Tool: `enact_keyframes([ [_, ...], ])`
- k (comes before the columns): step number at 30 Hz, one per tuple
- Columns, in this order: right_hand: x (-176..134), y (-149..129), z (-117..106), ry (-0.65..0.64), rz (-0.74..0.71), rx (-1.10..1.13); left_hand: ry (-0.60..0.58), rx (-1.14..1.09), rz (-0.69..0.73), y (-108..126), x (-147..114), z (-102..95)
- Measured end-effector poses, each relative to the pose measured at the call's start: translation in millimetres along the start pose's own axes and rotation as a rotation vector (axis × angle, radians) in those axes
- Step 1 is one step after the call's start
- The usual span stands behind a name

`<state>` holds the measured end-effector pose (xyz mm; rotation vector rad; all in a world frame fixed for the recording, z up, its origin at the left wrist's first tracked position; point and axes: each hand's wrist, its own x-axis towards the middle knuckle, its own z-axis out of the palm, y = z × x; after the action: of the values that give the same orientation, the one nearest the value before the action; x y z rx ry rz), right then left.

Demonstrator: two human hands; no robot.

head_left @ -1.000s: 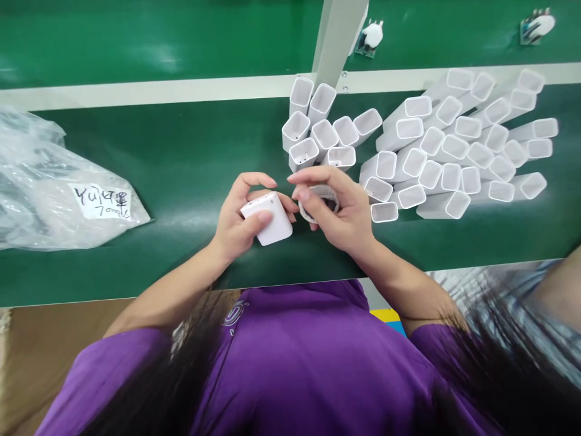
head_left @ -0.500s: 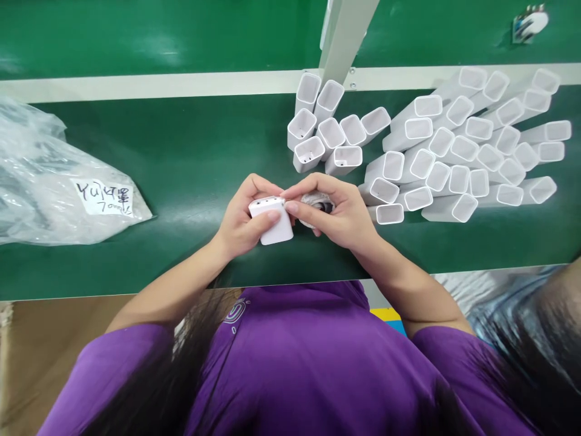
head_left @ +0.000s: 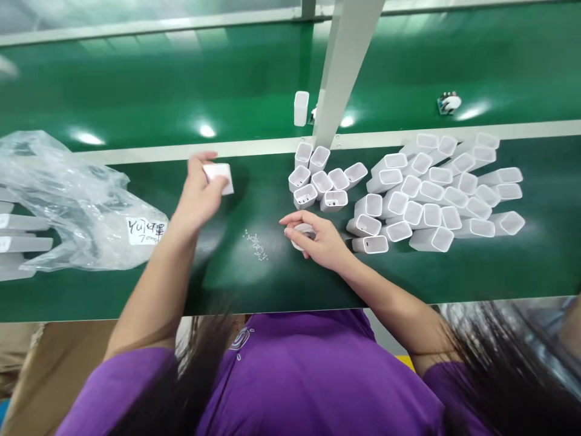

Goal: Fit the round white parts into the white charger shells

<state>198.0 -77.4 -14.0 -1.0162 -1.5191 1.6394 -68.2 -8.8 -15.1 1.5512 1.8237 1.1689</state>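
Observation:
My left hand (head_left: 200, 197) is raised over the left middle of the bench, its fingers and thumb closed around a white plastic casing (head_left: 221, 177). My right hand (head_left: 323, 242) is low at the centre. A white, rounded thing (head_left: 305, 232) is tucked in its curled fingers, mostly hidden, so its kind does not show. That hand's thumb and forefinger stretch to the left, with nothing visible between their tips. Between the two hands lies a scatter of tiny clear pieces (head_left: 256, 245). Just beyond my right hand stands a small group of open white casings (head_left: 322, 181).
Many more white casings (head_left: 431, 206) stand close together on the right. A labelled clear plastic bag (head_left: 100, 224) lies at left, with casings (head_left: 27, 244) beside it. Behind a pale rail and post (head_left: 345, 72), a green belt carries one casing (head_left: 301, 109) and a small circuit part (head_left: 449, 103).
My hands have parted. The left has carried the casing up and to the left; the right has stayed near the centre with the rounded white thing. The tiny pieces have come into sight.

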Motion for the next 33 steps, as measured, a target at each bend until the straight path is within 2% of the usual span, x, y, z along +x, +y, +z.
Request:
enact_keyframes([
  [3, 0, 2, 0, 0.004, -0.072, -0.199, 0.08, 0.141, 0.029, -2, 70, -11.3],
  [5, 0, 2, 0, -0.006, -0.107, -0.34, 0.095, 0.221, 0.012, 0, 116, -11.7],
  [8, 2, 4, 0, -0.037, -0.086, -0.531, 0.032, 0.336, -0.054, -5, 171, -3.5],
  [11, 3, 4, 1, -0.071, -0.02, -0.693, -0.086, 0.392, -0.078, -24, 202, 8.0],
  [13, 3, 3, 2, -0.087, 0.018, -0.777, -0.087, 0.365, 0.013, -36, 207, 14.0],
  [15, 2, 2, 3, -0.096, 0.041, -0.841, -0.05, 0.37, 0.13, -37, 198, 18.4],
  [18, 1, 0, 4, -0.102, 0.064, -0.908, -0.033, 0.412, 0.214, -16, 164, 26.5],
  [19, 1, 0, 5, -0.105, 0.067, -0.926, -0.064, 0.409, 0.227, -4, 149, 30.9],
  [22, 0, 0, 8, -0.148, 0.034, -0.967, -0.286, 0.338, 0.353, 32, 96, 49.5],
  [24, 0, 0, 11, -0.217, -0.017, -0.994, -0.452, 0.207, 0.498, 51, 61, 62.6],
  [26, -1, -1, 16, -0.293, -0.065, -1.024, -0.557, 0.085, 0.609, 63, 31, 72.3],
  [29, -3, -2, 21, -0.387, -0.094, -1.075, -0.63, 0.046, 0.679, 71, 4, 79.1],
  [33, -4, -3, 27, -0.459, -0.09, -1.122, -0.639, 0.098, 0.746, 66, -4, 78.7],
])
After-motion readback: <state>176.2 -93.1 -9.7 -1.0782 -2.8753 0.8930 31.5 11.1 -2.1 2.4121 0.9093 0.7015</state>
